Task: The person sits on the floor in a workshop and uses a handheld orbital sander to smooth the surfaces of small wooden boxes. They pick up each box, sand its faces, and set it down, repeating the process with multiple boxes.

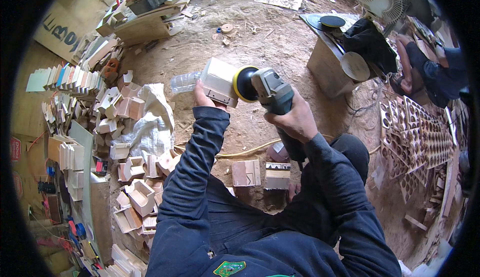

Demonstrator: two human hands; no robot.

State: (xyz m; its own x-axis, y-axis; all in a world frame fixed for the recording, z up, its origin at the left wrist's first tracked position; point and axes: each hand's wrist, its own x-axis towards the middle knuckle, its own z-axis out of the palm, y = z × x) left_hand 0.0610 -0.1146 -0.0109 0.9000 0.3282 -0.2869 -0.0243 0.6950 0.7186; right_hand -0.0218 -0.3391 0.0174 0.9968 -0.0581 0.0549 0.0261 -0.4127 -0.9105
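Observation:
My left hand is closed round the lower left side of a pale wooden box and holds it up off the floor. A dark strip with small dots runs along the box's lower edge. My right hand grips the body of a handheld disc sander. Its round yellow-and-black pad is at the box's right side; whether it touches cannot be made out. Below my hands, two small wooden boxes sit on the ground by my legs.
Unfinished wooden boxes lie heaped at left beside a white sack. A clear plastic bottle lies behind the held box. A yellow cord crosses the floor. At right are a wooden stand, perforated boards and another person.

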